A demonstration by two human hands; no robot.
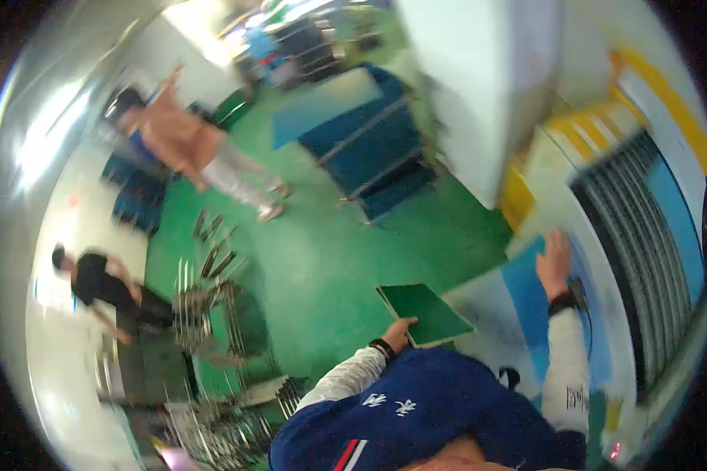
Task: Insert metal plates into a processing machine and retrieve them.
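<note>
My left hand (401,334) is closed on the near left edge of a flat green board (428,314) with pale edges, held out in front of my body. It looks like a stack or a single panel; I cannot tell which. My right hand (555,259) lies with its fingers stretched out on a blue strip (526,286) along the pale worktop (483,306) beside a machine, holding nothing that I can see. A black band with a thin cord circles the right wrist.
To the right, a machine has a row of dark rollers (644,259) and yellow edging. A blue cart (369,141) with a light-blue top stands ahead. Two people are at the left, one in brown (177,137), one in black (106,279). Metal racks (212,314) stand nearby on green floor.
</note>
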